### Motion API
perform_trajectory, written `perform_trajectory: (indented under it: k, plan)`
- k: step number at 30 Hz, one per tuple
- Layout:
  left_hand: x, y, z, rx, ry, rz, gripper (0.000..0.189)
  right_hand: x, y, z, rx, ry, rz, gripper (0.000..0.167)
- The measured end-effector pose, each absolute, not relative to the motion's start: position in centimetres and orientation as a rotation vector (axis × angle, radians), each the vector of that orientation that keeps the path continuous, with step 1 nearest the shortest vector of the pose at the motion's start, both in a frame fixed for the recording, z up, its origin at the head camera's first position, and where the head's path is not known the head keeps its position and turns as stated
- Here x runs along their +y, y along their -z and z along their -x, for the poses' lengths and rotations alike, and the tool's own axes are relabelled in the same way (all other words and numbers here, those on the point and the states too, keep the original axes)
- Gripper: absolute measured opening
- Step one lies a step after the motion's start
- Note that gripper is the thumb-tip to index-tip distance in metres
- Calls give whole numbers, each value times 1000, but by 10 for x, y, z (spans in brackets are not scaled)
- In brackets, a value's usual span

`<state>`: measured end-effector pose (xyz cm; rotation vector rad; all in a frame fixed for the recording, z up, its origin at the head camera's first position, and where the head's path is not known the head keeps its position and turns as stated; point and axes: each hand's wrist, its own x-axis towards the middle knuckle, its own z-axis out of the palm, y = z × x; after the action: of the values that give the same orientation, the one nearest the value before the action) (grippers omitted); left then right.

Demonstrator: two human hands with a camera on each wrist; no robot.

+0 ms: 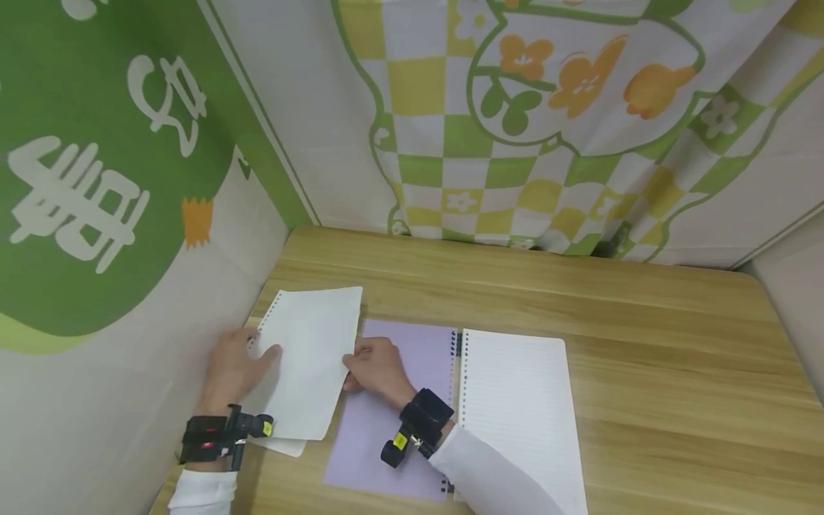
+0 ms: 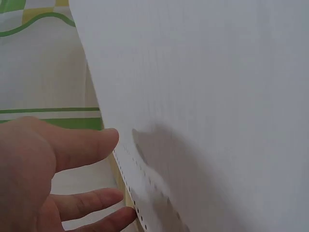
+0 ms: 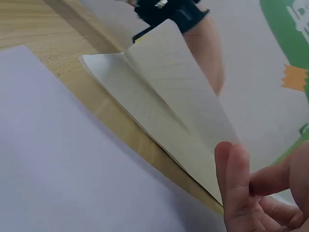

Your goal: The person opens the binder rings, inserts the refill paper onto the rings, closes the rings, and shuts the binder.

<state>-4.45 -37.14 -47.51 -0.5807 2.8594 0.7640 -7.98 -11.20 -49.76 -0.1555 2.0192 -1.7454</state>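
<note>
A loose white sheet with a row of punched holes is raised above more white paper at the left of the table. My right hand pinches its right edge between thumb and fingers. At the holed edge, my left hand has its thumb and fingers spread apart; the left wrist view shows the thumb beside the sheet and the fingertips close to the holes. In the right wrist view the lifted sheet slants up from the paper stack below.
An opened ring-bound notebook lies to the right, its purple cover under my right forearm and a lined white page beyond the binding. A wall borders the wooden table on the left; a patterned curtain hangs behind.
</note>
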Motion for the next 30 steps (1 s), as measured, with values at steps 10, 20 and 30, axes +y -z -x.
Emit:
perform_trajectory:
  k: [10,20,30]
  plan:
    - [-349,465,37,2624,-1069,267,56,-24,496,85,1913,1751,209,17]
    - [-288,480,42,2472,-1399,205,28,57,496,74,2089,1631,176,20]
    - [-215,493,53,2422,-1515,100,19,124,494,54,2222,1593,-180,20]
